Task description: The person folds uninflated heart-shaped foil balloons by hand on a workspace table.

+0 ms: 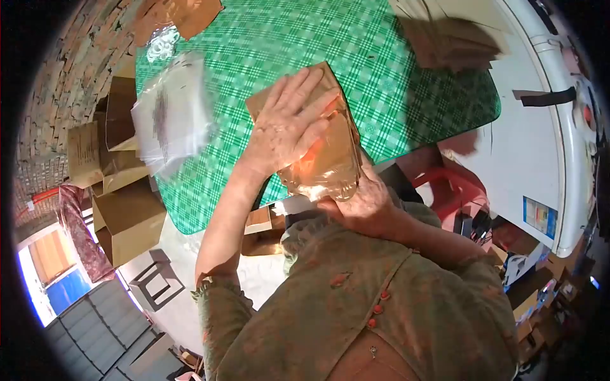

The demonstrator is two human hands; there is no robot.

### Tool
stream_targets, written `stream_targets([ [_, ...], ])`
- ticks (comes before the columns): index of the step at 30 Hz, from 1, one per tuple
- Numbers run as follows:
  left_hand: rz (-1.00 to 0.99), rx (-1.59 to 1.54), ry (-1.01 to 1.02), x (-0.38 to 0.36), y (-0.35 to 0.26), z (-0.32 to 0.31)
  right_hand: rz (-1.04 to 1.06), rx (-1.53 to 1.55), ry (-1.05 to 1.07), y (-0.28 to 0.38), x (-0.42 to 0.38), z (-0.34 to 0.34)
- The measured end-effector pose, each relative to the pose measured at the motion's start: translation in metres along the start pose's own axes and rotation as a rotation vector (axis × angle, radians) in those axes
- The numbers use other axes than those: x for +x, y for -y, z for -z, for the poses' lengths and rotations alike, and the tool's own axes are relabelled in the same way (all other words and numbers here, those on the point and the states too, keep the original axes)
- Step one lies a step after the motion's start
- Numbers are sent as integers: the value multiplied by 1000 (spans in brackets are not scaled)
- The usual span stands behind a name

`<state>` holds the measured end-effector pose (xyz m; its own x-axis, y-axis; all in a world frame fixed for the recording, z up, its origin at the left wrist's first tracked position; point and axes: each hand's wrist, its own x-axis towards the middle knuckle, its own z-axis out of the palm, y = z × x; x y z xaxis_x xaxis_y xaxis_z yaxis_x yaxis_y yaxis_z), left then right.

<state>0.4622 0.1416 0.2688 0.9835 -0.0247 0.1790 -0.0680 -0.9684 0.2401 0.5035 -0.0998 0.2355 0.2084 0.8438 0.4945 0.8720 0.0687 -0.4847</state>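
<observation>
A flat brown cardboard piece [327, 77] lies at the near edge of the green checked table, partly covered by a shiny clear plastic bag [340, 155]. My left hand [286, 124] rests flat on top of it, fingers stretched out and pointing up and to the right. At the lower right corner, my right hand [365, 202] holds the bagged cardboard, with the thumb at its near edge. The fingers beneath it are mostly hidden. Left of my hands is a stack of clear plastic bags [175, 111].
The green checked tablecloth [222, 57] covers the table. Brown flat pieces [451, 38] are stacked at the far right. Open cardboard boxes [130, 219] stand beside the table on the left. A red stool [454, 187] is to the right, and a grey stool [152, 282] stands on the floor.
</observation>
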Motion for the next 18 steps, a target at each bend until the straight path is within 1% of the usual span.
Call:
stream_targets([
  [3, -1, -4, -2, 1, 2, -2, -14, 27, -30, 1, 6, 5],
  [6, 3, 2, -10, 1, 0, -1, -26, 3, 23, 1, 6, 8],
  [12, 3, -5, -26, 1, -3, 1, 6, -25, -1, -2, 9, 14],
  [18, 1, -11, -33, 1, -3, 0, -10, -46, 165, -5, -3, 26],
])
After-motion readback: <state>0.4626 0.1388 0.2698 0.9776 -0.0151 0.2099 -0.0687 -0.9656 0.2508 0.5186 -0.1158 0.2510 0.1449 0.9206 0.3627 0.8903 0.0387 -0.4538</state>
